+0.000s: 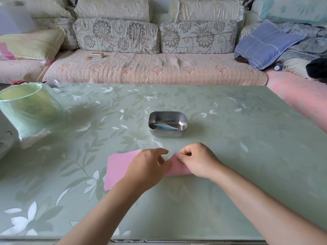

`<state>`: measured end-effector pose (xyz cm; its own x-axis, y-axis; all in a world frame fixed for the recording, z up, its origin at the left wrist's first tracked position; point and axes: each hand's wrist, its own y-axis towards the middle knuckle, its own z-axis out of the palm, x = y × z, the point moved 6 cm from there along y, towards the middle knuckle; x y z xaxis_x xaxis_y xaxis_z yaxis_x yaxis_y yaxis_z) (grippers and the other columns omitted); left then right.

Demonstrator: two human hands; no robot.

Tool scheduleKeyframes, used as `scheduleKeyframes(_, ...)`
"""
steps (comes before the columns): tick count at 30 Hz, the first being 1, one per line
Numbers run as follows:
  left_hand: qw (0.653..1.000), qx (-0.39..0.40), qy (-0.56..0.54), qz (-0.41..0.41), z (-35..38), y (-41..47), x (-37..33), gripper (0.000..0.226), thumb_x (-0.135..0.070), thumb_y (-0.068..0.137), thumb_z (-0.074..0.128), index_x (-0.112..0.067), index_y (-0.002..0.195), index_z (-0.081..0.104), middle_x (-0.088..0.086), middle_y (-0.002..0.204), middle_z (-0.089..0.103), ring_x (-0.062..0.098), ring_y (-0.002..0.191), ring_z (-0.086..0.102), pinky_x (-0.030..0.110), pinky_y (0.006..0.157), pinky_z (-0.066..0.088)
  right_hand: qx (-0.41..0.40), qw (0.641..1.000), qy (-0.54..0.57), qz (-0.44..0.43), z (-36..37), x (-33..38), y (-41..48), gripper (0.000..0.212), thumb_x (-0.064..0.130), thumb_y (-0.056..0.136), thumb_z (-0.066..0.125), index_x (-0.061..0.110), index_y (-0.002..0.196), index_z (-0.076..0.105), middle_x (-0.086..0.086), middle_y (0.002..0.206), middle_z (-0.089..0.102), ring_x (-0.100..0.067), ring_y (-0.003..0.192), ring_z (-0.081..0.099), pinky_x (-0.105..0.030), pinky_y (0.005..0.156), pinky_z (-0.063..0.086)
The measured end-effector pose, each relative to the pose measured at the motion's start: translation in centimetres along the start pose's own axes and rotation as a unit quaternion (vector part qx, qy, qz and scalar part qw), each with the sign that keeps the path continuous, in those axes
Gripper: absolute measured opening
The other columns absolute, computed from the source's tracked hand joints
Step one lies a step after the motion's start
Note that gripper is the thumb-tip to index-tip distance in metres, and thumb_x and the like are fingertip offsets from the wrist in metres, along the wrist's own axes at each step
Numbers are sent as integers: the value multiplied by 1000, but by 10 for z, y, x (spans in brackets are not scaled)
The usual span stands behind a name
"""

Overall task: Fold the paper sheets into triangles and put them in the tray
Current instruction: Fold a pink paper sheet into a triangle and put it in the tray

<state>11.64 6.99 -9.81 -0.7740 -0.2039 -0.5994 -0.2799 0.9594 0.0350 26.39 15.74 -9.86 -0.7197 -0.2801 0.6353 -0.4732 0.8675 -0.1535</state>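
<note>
A stack of pink paper sheets (pixel 120 167) lies on the green table, partly under my left forearm. A single pink sheet (pixel 177 167) sits between my hands. My left hand (pixel 150 165) pinches its left side with curled fingers, and my right hand (pixel 198 159) pinches its upper corner. A small steel tray (pixel 167 134) stands just beyond my hands, with a folded light-blue paper triangle (pixel 165 126) lying inside it.
A green plastic-lined bin (pixel 30 106) stands at the table's left, beside a white object (pixel 7 137) at the left edge. A sofa (pixel 150 68) with cushions runs behind the table's far edge. The table's near edge lies just below my forearms.
</note>
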Motion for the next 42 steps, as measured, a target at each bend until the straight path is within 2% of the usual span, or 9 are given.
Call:
scheduleKeyframes(2,998,-26,26,50,-7,-3,-3,28,-47,90,59,-36,116,64,-20,96,60,3,89,52,23,81,46,-2,1000,-29,-1,1,2,-1,28,38,94,59,21,75,71,8,75,71,-21,82,67,-34,82,51)
scheduleKeyframes(5,991,-7,26,131,-8,-8,-12,18,-41,93,57,-34,106,67,-18,101,57,4,94,49,18,81,41,-20,995,-95,-12,2,8,-2,31,42,95,56,19,85,73,2,83,73,-23,86,65,-34,85,48)
scheduleKeyframes(8,983,31,55,173,-1,-13,-17,23,-43,96,53,-33,109,70,-16,103,58,10,95,49,29,84,45,-39,989,-137,-29,2,12,-2,36,47,95,53,21,80,72,4,75,71,-22,81,63,-35,83,43)
scheduleKeyframes(13,975,50,109,188,0,-15,-22,29,-50,98,46,-39,111,68,-18,109,57,12,100,47,33,86,45,-55,977,-202,-45,6,16,-1,38,48,95,48,26,66,62,8,70,66,-20,78,57,-36,86,37)
scheduleKeyframes(19,970,64,139,191,0,-17,-23,35,-54,98,40,-36,111,68,-18,112,55,12,102,46,34,87,44,-97,964,-223,-109,-1,23,-8,26,53,91,56,35,108,64,13,103,63,-14,105,58,-35,88,31)
scheduleKeyframes(22,966,62,159,194,2,-16,-23,36,-54,99,39,-37,115,65,-17,114,54,11,103,45,31,87,43,-59,952,-247,-171,1,26,-13,25,36,95,49,40,109,69,10,98,56,-16,104,54,-34,82,29)
scheduleKeyframes(27,960,60,185,201,3,-20,-23,36,-47,97,38,-39,125,59,-16,119,51,11,103,43,32,89,42,-1,946,-270,-180,5,24,-23,50,24,91,29,42,117,67,10,88,42,-16,90,38,-33,76,18)
scheduleKeyframes(33,946,56,216,236,8,-37,-24,46,-51,97,33,-49,141,43,-12,132,48,13,117,43,31,98,37,1,950,-258,-176,7,23,-27,46,20,98,34,42,122,65,11,94,41,-17,97,43,-31,79,20)
scheduleKeyframes(42,927,23,237,288,12,-65,-38,47,-45,94,40,-22,128,63,-6,126,59,19,118,47,32,104,36,-9,944,-281,-175,12,21,-35,42,20,95,38,34,121,67,8,107,46,-20,106,45,-34,84,28)
